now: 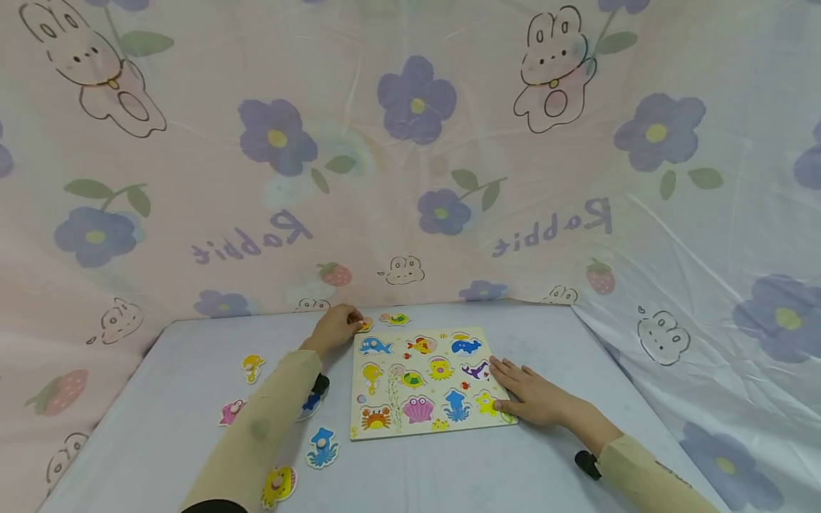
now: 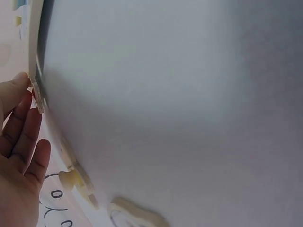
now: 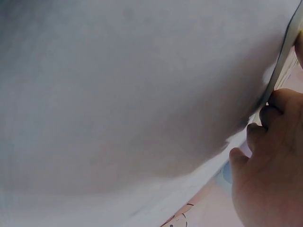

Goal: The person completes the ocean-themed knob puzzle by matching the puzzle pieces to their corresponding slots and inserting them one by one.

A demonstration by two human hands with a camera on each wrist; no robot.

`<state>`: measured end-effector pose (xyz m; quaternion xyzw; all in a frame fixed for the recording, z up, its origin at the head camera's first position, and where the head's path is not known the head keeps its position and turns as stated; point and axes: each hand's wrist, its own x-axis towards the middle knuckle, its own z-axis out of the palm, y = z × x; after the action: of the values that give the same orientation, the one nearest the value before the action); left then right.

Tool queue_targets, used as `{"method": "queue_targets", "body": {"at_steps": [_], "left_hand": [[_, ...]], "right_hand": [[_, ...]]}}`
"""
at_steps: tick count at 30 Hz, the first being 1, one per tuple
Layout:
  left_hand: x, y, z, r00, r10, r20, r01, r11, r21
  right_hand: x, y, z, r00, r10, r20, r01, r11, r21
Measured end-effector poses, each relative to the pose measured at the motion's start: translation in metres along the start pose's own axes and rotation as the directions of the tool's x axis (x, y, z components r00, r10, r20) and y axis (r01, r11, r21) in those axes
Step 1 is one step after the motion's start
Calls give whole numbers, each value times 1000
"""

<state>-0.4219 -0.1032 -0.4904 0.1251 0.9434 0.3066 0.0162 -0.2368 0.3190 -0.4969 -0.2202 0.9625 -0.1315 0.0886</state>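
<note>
A wooden sea-animal puzzle board (image 1: pixel 417 432) lies on the table. At its back left corner, my left hand (image 1: pixel 333 329) pinches a small orange-and-pink puzzle piece (image 1: pixel 366 325) between thumb and fingers; the fingers partly hide its picture. The left wrist view shows that piece (image 2: pixel 38 97) edge-on at the fingertips. My right hand (image 1: pixel 535 393) rests on the board's right edge, fingers spread; in the right wrist view this hand (image 3: pixel 272 146) touches the board's side. A blue shark piece (image 1: pixel 375 345) with a knob sits in the board's top left recess.
A turtle piece (image 1: pixel 395 318) lies behind the board. Left of the board lie a seahorse piece (image 1: pixel 253 368), a pink shell piece (image 1: pixel 231 412), a blue squid piece (image 1: pixel 322 449) and a yellow octopus piece (image 1: pixel 279 487). Another blue piece (image 1: pixel 311 406) is partly behind the left forearm.
</note>
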Motion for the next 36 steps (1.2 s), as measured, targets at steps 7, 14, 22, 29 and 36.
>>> {"method": "queue_targets", "body": {"at_steps": [7,14,22,29,36], "left_hand": [[-3,12,-5,1000,19,-9,-19,1000,-9],[-5,36,-6,993,117,-1,-117,993,-8],[-8,61,1,972,235,19,-235,972,-29],[-8,79,12,952,304,33,-303,952,-38],[-13,92,25,937,342,74,-341,940,-26]], "right_hand": [[-1,0,0,1000,0,0,0,1000,-4],[-2,-2,-3,1000,8,0,-8,1000,4],[-2,-3,-3,1000,5,1,-5,1000,7],[0,1,0,1000,11,8,-11,1000,-13],[1,-1,1,1000,5,12,-5,1000,-8]]}}
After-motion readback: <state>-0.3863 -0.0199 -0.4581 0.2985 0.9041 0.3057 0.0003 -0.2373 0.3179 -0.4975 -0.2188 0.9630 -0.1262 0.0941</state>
